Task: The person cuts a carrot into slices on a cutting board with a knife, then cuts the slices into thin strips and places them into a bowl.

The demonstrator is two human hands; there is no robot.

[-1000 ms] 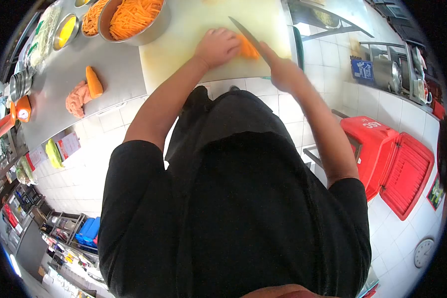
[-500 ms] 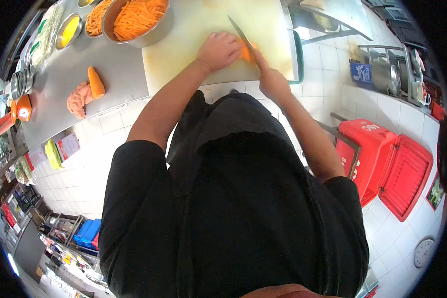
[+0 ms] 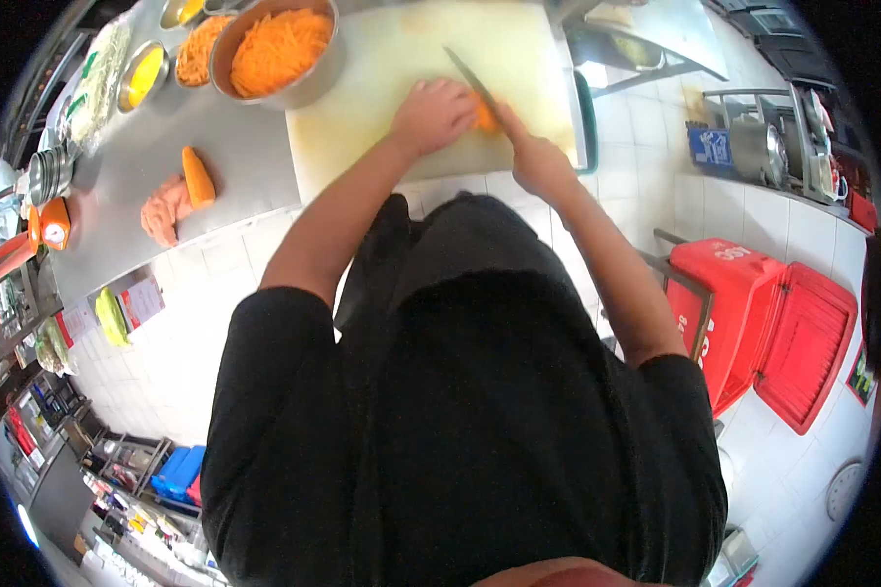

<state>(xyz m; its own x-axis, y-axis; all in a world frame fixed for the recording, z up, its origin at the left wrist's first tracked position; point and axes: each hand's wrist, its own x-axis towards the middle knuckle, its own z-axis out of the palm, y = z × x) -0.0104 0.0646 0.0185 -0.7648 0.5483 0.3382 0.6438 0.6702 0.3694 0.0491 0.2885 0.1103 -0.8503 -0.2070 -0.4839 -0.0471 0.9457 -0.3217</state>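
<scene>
My right hand is wrapped round the handle of a kitchen knife, its blade pointing away from me and to the left. Beside the blade, my left hand has its fingers curled down on orange carrot pieces. These lie on a large pale cutting board, partly hidden by both hands. At the board's left edge stands a metal bowl heaped with carrot strips. A whole carrot rests by a crumpled pinkish cloth on the steel counter.
Further left are a second bowl of carrot strips, a bowl with something yellow and an orange scale. A red bin with its lid open stands on the right. A metal pot sits on the rack there.
The view has shifted slightly, so the bowls and counter appear a little lower and to the right. Both hands stay at the carrot, with the knife blade at nearly the same angle.
</scene>
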